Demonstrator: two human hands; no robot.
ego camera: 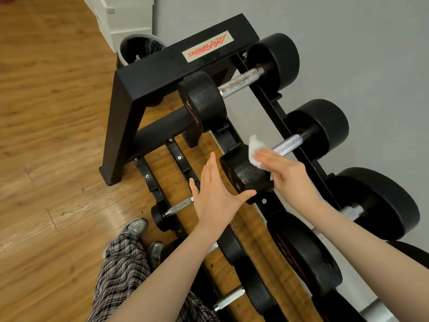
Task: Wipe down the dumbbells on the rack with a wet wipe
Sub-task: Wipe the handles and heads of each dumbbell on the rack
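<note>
black rack (130, 94) stands on wood floor (51, 126) beside grey wall (348, 43). second dumbbell (246, 173) lies across top rails, near head under both hands. right hand (287, 175) flat, fingers straight, presses white wet wipe (255, 149) onto inner side of that head, beside knurled handle. left hand (218, 196) spread wide, thumb touching head's front face, holds nothing. other dumbbells on rails either side. bin (137, 51) behind rack.

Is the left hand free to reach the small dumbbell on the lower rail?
Probably yes. The left hand is open, holds nothing, and the small dumbbell lies just beside it with nothing between.
</note>
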